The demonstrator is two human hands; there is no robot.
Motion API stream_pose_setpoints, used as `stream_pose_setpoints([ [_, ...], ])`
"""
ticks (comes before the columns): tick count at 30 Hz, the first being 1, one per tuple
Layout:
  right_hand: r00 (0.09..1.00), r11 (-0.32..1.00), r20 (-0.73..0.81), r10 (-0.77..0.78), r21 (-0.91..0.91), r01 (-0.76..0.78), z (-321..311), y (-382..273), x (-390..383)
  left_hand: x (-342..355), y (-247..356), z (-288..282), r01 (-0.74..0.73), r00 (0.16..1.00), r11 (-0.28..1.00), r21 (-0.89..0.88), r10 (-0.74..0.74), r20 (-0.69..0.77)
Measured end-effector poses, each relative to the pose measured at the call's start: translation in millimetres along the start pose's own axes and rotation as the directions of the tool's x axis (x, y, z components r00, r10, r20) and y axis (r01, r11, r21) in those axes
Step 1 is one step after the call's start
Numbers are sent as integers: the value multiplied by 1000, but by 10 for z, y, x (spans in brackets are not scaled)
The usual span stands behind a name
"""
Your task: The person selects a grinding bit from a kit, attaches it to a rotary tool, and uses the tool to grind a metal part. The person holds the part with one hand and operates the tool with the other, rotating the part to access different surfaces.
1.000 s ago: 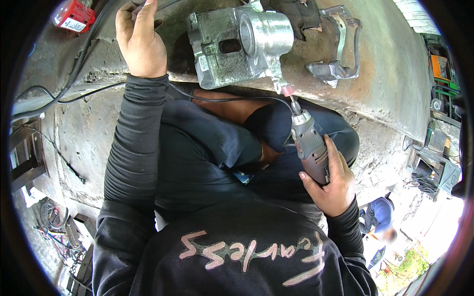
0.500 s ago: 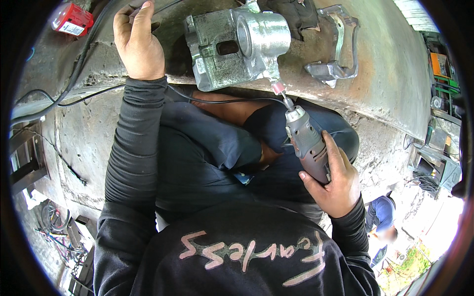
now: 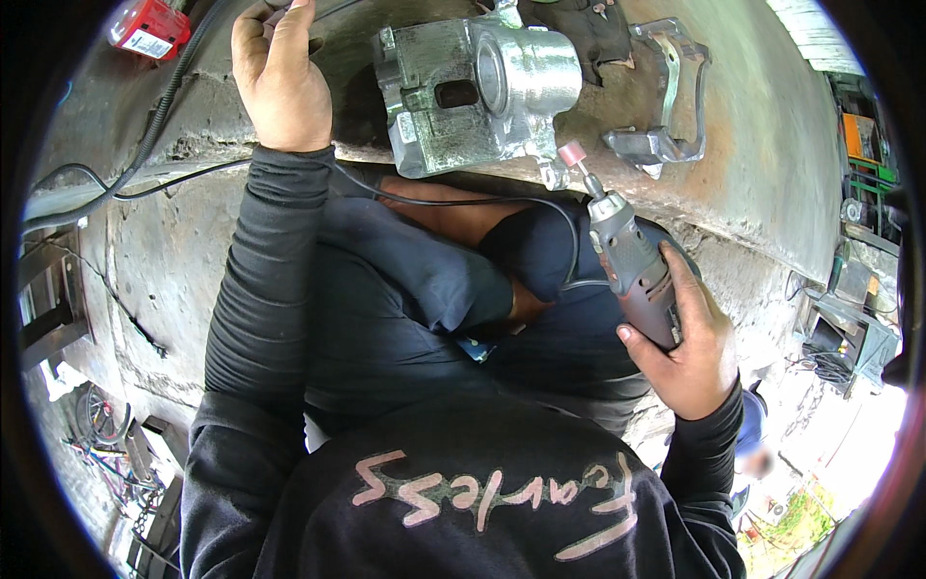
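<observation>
My right hand is closed around the grey body of a rotary tool. A pink grinding bit sits on its tip, just off the lower right lug of a silver brake caliper. The caliper lies on the concrete ledge, its round cylinder facing right. My left hand is at the top edge, left of the caliper and apart from it. Its fingers are curled in around something greyish, largely cut off by the picture's edge. A black power cord trails from the tool across my lap.
A metal caliper bracket rests right of the caliper, with a dark rag between them. At the far left are a red container and a thick black cable. Another person is at the lower right.
My right hand has drawn the rotary tool right, and its bit has come off the caliper's lug. Caliper, bracket and left hand appear slightly further right in the picture.
</observation>
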State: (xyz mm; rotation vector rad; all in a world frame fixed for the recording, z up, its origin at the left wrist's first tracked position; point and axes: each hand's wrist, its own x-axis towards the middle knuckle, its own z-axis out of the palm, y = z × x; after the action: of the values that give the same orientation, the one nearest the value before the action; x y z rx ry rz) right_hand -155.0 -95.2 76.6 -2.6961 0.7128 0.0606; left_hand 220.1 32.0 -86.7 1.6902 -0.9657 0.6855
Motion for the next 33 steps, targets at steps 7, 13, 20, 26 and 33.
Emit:
stream_pose_setpoints([
  [7,993,979,72,-98,-171,109,-326,166,302,-2,-30,-8,-80,997,992,98,81,-14],
  [13,966,883,168,-198,-398,250,-551,189,542,48,123,12,21,998,1000,-15,-22,-59],
  [20,956,797,241,-167,-537,275,-688,-65,580,103,534,96,500,793,659,-562,-609,-9],
  [26,951,596,292,-102,-747,294,-815,-473,546,163,532,85,491,813,659,-570,-582,27],
  [33,941,410,338,-5,-858,310,-777,-728,564,158,532,32,471,805,648,-599,-594,-10],
])
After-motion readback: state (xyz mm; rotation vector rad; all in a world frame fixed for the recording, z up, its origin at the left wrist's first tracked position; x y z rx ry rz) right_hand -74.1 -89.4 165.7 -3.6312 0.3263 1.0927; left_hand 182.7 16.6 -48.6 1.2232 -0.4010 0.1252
